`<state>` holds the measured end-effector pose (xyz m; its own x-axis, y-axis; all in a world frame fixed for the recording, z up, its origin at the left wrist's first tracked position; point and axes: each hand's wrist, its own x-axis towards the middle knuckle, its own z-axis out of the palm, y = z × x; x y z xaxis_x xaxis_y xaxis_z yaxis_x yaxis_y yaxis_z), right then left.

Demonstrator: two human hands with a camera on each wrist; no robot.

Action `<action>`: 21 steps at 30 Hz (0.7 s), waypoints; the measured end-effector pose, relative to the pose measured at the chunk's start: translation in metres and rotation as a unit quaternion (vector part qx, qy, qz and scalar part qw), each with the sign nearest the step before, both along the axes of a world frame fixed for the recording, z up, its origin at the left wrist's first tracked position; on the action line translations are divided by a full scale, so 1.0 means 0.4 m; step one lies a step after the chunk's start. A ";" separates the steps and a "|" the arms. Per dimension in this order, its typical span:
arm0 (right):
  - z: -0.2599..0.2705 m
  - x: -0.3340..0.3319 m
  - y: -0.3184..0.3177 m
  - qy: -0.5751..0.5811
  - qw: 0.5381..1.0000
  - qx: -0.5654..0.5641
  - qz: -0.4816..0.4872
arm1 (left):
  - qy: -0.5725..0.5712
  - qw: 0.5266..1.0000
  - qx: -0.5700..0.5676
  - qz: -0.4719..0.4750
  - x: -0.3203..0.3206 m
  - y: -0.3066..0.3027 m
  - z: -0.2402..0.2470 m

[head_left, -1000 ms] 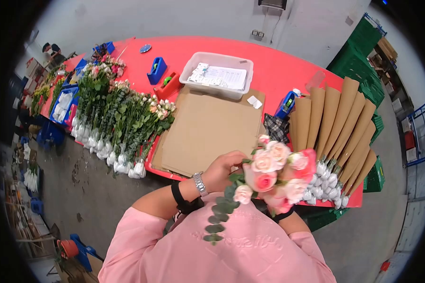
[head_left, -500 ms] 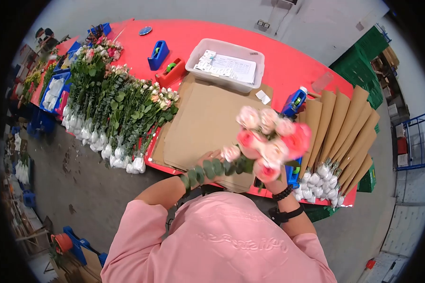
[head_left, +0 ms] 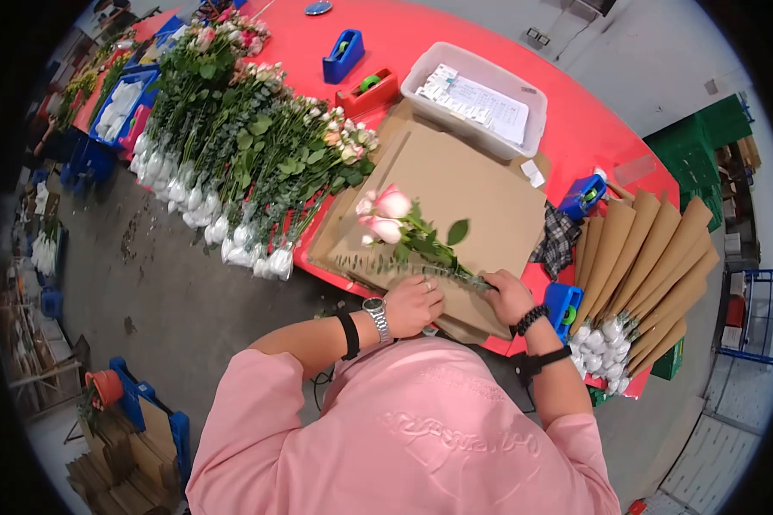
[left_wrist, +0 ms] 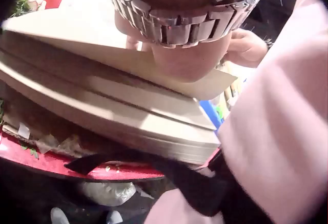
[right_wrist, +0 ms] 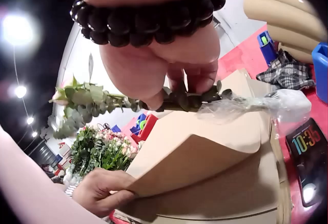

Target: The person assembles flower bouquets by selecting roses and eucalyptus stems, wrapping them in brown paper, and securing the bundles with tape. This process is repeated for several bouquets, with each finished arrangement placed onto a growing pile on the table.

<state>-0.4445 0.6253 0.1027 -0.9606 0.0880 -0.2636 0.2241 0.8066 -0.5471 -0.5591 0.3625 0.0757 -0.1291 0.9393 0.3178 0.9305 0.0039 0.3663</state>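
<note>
A bouquet of pink and white roses (head_left: 393, 204) with eucalyptus leaves lies tilted low over the stack of brown kraft paper (head_left: 472, 184), blooms to the left. My right hand (head_left: 508, 300) grips its stems. In the right wrist view, the stem end (right_wrist: 292, 103), wrapped in clear plastic and white material, sticks out past the fingers. My left hand (head_left: 415, 305) is at the near edge of the stack. The right wrist view shows that left hand (right_wrist: 105, 190) pinching the edge of the top sheet (right_wrist: 189, 157), which bows up off the sheets below.
Several finished-stem bouquets (head_left: 258, 146) lie in a row at the left. Kraft paper cones (head_left: 636, 249) with white-wrapped ends fan out at the right. A plastic bin (head_left: 481, 99) with papers, tape dispensers (head_left: 369, 93) and a plaid cloth (head_left: 556, 236) surround the stack. A phone (right_wrist: 308, 154) lies by the edge.
The bouquet has gone from upright before the chest to lying leftward over the paper, still in the right hand. My left hand has come to the sheet's near edge and lifted it.
</note>
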 end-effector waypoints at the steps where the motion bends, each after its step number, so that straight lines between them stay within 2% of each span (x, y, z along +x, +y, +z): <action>1: -0.023 -0.014 -0.002 -0.071 0.997 0.009 0.042 | 0.028 0.998 0.052 0.010 -0.005 -0.002 0.022; 2: -0.048 -0.031 0.001 -0.083 0.993 -0.031 0.084 | 0.024 0.997 0.067 0.019 -0.021 0.001 0.037; 3: -0.069 -0.036 0.001 -0.086 0.992 -0.034 0.087 | 0.021 0.998 0.063 0.022 -0.037 0.006 0.030; 5: -0.109 -0.035 0.005 -0.121 0.985 -0.039 0.114 | 0.054 0.989 0.057 0.127 -0.057 0.021 0.001; 6: -0.129 -0.035 0.020 -0.084 0.985 -0.011 0.149 | 0.053 0.989 0.055 0.129 -0.060 0.029 -0.023; 7: -0.165 -0.027 0.047 -0.085 0.985 -0.012 0.149 | 0.017 0.988 -0.009 0.155 -0.060 0.041 -0.057; 8: -0.207 -0.013 0.080 -0.021 0.993 -0.017 0.112 | -0.020 0.981 -0.073 0.178 -0.064 0.055 -0.078; 9: -0.234 0.005 0.110 0.042 0.996 -0.022 0.072 | -0.022 0.982 -0.073 0.174 -0.074 0.069 -0.084; 10: -0.248 0.022 0.139 0.039 0.997 -0.022 0.068 | -0.024 0.978 -0.100 0.182 -0.088 0.085 -0.090; 11: -0.255 0.036 0.162 0.115 0.984 -0.058 -0.125 | -0.026 0.973 -0.126 0.189 -0.103 0.100 -0.102; 12: -0.266 0.052 0.177 0.187 0.927 -0.091 -0.314 | -0.065 0.969 -0.125 0.205 -0.120 0.116 -0.116; 13: -0.155 0.041 0.125 0.204 0.897 -0.089 -0.382 | -0.065 0.970 -0.127 0.198 -0.139 0.128 -0.121; 15: -0.132 0.063 0.070 0.258 0.915 0.127 -0.283 | -0.002 0.958 -0.197 0.209 -0.173 0.157 -0.119; 16: -0.164 0.078 0.029 0.266 0.925 0.143 -0.228 | -0.015 0.945 -0.242 0.220 -0.184 0.180 -0.104; 18: -0.110 0.060 -0.084 0.185 0.957 0.176 -0.135 | -0.029 0.940 -0.269 0.207 -0.212 0.215 -0.115; 20: -0.172 0.060 -0.128 0.192 0.954 0.181 -0.145 | -0.040 0.933 -0.298 0.200 -0.238 0.245 -0.115; 21: -0.201 0.062 -0.130 0.189 0.953 0.181 -0.155 | -0.062 0.908 -0.350 0.220 -0.249 0.257 -0.108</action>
